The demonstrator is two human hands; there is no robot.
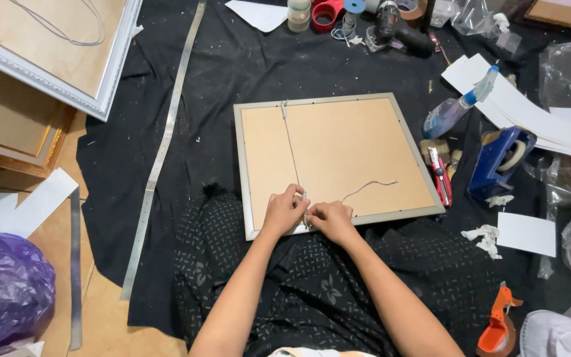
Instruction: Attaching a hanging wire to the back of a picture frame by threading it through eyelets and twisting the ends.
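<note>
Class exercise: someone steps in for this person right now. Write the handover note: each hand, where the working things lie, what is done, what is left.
Left hand and right hand: both pinch the white hanging cord at the near edge of the square silver-edged picture frame, which lies brown backing up on the black cloth.
Done: the cord is fixed at the far edge and runs across the backing.
Left: the near end is not yet secured; a loose tail curls to the right.
Red utility knife lies just right of the frame.
</note>
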